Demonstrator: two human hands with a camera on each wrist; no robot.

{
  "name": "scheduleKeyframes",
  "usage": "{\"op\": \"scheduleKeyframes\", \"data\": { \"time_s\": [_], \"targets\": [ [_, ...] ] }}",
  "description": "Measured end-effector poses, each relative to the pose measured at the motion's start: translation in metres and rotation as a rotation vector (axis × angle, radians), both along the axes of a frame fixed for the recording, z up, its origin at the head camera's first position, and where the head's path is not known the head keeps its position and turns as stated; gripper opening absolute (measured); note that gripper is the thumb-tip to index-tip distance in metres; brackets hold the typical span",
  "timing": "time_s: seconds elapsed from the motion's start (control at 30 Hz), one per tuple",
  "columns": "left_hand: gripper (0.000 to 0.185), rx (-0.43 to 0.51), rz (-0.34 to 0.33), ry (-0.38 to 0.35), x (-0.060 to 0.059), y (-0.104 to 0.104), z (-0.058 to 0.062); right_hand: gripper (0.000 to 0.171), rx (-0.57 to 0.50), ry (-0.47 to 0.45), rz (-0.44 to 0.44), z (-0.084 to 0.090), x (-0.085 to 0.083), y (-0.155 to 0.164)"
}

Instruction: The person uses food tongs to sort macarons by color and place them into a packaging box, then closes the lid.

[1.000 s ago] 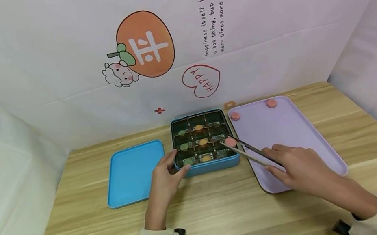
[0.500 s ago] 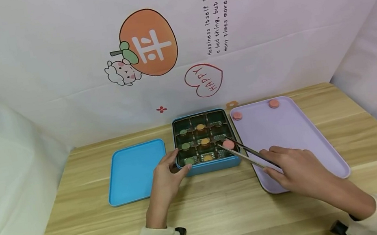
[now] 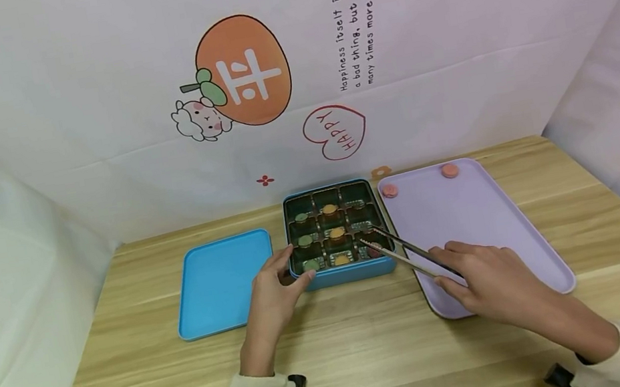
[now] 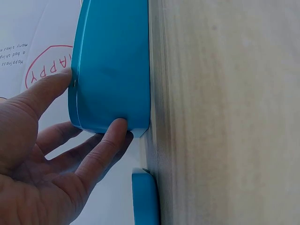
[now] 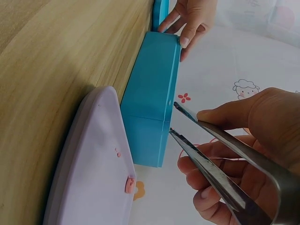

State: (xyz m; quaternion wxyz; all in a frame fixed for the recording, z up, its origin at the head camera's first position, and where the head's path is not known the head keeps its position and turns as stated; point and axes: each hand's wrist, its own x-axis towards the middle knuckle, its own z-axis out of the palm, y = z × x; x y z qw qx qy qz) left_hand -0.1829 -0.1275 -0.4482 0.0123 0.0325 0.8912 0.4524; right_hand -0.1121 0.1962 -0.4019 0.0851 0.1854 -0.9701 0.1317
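Blue tin box (image 3: 336, 235) sits on the wooden table (image 3: 373, 359), lid off, with a dark insert split into nine compartments. Left column holds three green sweets (image 3: 306, 241); middle column holds three orange sweets (image 3: 336, 232). Pink sweet (image 3: 375, 250) lies in the near-right compartment, below the tong tips.

Right hand (image 3: 491, 280): fingers curled round the handle end of metal tongs (image 3: 401, 252), gripping them. Tongs reach from over the lilac tray (image 3: 473, 222) to the right side of the box. Right wrist view shows the two arms of the tongs apart at the tips, nothing between them; tips just beside the box rim. Whether the tips touch the pink sweet: cannot tell.

Left hand (image 3: 273, 294): at the near-left corner of the box. Left wrist view shows the thumb against one wall and a fingertip against the adjoining wall, fingers fairly straight, pressing rather than wrapped round it.

Blue lid (image 3: 221, 285) lies flat on the table left of the box, just beside the left hand.

Lilac tray touches or nearly touches the right wall of the box. Two pink sweets (image 3: 389, 190) rest at its far edge, one at the far-left corner, the other (image 3: 450, 170) further right.

Backdrop: white printed sheet (image 3: 242, 72) with an orange fruit cartoon and a "HAPPY" heart.
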Motion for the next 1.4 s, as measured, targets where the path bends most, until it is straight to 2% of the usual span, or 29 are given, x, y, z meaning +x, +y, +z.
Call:
{"op": "scheduleKeyframes", "data": {
  "time_s": [0.83,1.4],
  "targets": [
    [0.068,0.004,0.002,-0.005,0.000,0.001,0.002,0.036,-0.002,0.013,0.001,0.001,-0.002,0.002],
    [0.068,0.008,0.004,-0.007,0.000,0.002,0.001,0.036,-0.042,0.070,-0.045,0.007,-0.022,0.020]
  ]
}}
